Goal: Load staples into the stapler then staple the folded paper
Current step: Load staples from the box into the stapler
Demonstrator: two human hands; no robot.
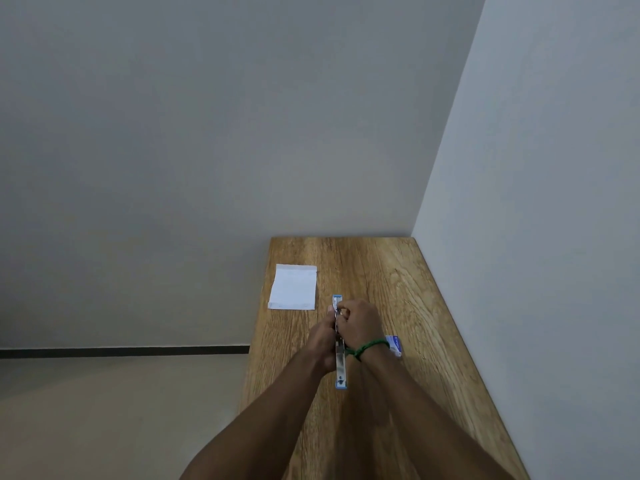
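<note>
Carefully: left hand (pixel 323 336) grip holds opened stapler (pixel 340 370) on bench (pixel 398 271); right hand (pixel 360 323) grip pinches apparent staple strip (pixel 340 312); align with channel, seat fully.

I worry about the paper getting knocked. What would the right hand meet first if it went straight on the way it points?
The stapler, which the right hand's curled fingers touch; past it only table shows, the folded paper seemingly left of that line.

light: dim, even, flat | shadows: faint | sheen: table (pixel 398 271) far end | detail: stapler (pixel 341 372) perhaps blurred
</note>
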